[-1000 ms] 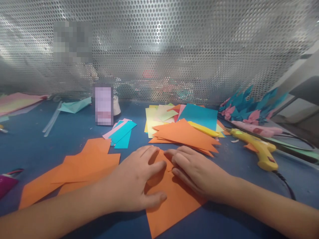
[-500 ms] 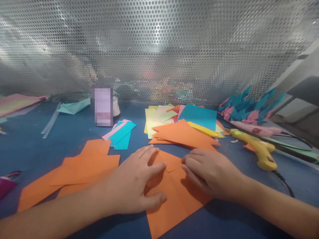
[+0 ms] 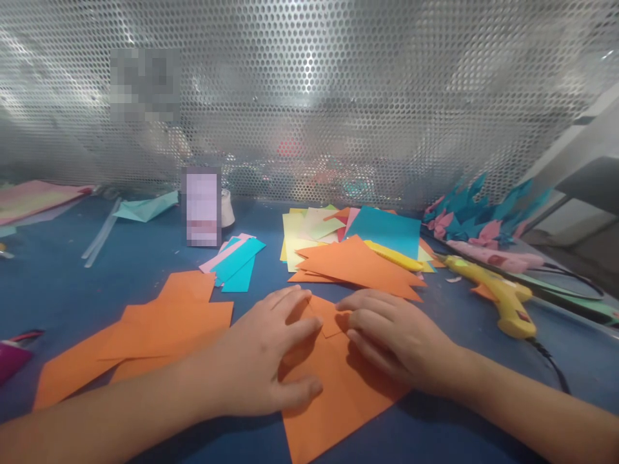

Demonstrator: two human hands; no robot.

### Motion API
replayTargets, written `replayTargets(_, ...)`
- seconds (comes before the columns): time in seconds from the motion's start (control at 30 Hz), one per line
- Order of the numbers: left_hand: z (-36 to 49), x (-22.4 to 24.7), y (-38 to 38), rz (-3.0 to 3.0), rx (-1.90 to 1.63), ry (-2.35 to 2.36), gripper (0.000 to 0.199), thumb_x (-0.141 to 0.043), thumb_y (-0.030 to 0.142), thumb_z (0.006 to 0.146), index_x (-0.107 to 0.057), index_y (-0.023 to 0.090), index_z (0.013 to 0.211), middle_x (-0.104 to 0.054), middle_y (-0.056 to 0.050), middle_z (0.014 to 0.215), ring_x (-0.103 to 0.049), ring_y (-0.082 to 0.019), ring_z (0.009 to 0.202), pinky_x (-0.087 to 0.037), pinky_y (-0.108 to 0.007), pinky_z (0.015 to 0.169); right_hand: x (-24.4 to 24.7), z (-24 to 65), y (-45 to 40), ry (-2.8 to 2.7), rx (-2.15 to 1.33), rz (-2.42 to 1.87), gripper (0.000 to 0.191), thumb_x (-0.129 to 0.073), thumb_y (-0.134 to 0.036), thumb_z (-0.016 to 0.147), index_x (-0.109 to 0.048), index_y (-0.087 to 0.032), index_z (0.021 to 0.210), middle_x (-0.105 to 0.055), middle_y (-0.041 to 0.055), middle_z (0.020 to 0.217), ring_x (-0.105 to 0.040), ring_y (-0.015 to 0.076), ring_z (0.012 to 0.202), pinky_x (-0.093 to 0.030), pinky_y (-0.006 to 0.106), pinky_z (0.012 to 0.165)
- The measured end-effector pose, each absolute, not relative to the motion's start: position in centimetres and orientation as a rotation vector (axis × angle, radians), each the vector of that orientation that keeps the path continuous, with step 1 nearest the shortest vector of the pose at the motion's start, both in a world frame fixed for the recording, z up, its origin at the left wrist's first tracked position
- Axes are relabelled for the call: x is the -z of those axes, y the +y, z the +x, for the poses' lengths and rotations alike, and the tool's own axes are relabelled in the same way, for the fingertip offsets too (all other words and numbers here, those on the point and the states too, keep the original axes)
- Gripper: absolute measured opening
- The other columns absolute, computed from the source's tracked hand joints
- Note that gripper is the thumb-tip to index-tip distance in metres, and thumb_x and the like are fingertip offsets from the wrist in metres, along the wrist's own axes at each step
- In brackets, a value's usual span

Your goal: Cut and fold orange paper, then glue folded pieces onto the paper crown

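An orange paper sheet (image 3: 333,412) lies on the blue table in front of me, its upper corner folded down in a small flap (image 3: 327,321). My left hand (image 3: 271,354) rests on the sheet's left side with its fingers spread, the index fingertip by the flap. On the right side, my right hand (image 3: 396,335) has its fingers curled, with the fingertips at the flap's right edge. Whether they pinch any paper is hidden. More orange sheets (image 3: 178,322) lie left of my left hand.
Behind the hands lie orange pieces (image 3: 355,261), a yellow cutter (image 3: 394,256) and coloured papers (image 3: 384,229). A yellow glue gun (image 3: 503,293) with a black cord is at right. Blue strips (image 3: 239,264), a blurred upright phone (image 3: 202,209) and a white spool (image 3: 226,209) stand left of centre.
My right hand has slid slightly left, its fingertips now nearer the folded flap. My left hand stays spread in nearly the same place. The view has shifted slightly.
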State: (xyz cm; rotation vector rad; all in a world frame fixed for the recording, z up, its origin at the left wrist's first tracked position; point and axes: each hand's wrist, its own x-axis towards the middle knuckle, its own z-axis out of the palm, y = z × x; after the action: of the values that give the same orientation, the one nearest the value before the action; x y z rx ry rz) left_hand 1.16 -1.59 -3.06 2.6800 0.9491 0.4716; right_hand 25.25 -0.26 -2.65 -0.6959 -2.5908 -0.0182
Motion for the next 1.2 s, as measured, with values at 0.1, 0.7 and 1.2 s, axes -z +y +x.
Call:
replayTargets(0.1, 1.2, 3.0, -1.4, 2.695, -0.455, 0.914, 0.051, -0.058, 0.049, 0.077, -0.053, 0.019, 0.118, -0.044, -0.016, 0.137, -0.037, -0.035, 0.128, -0.033, -0.057, 0.102, 2.9, 25.0, -0.1, -2.61, -0.038, -0.674, 0.016, -0.04, -0.016, 0.09, -0.056, -0.017, 0.086, -0.066, 0.0095, 0.1, -0.059, 0.0183, 0.097, -0.051, 0.034, 0.084)
replayTargets(0.7, 0.6, 2.8, -0.4, 2.533, -0.466, 1.468, 0.05, -0.046, 0.051, 0.085, -0.044, 0.019, 0.124, -0.055, -0.01, 0.115, -0.048, -0.03, 0.107, -0.039, -0.052, 0.091, 2.9, 24.1, -1.1, -2.69, 0.001, -0.796, 0.02, -0.044, -0.021, 0.089, -0.062, -0.017, 0.097, -0.064, 0.0111, 0.101, -0.057, 0.0231, 0.1, -0.05, 0.038, 0.083)
replayTargets(1.2, 0.9, 4.1, 0.1, 2.005, -0.871, 1.313, 0.033, -0.052, 0.018, 0.078, -0.04, 0.023, 0.108, -0.051, -0.002, 0.097, -0.054, -0.012, 0.077, -0.048, -0.028, 0.066, 2.5, 24.1, -1.4, -2.656, -0.083, -0.829, 0.026, -0.04, -0.015, 0.089, -0.062, -0.017, 0.102, -0.065, 0.0112, 0.111, -0.06, 0.021, 0.093, -0.051, 0.036, 0.079)
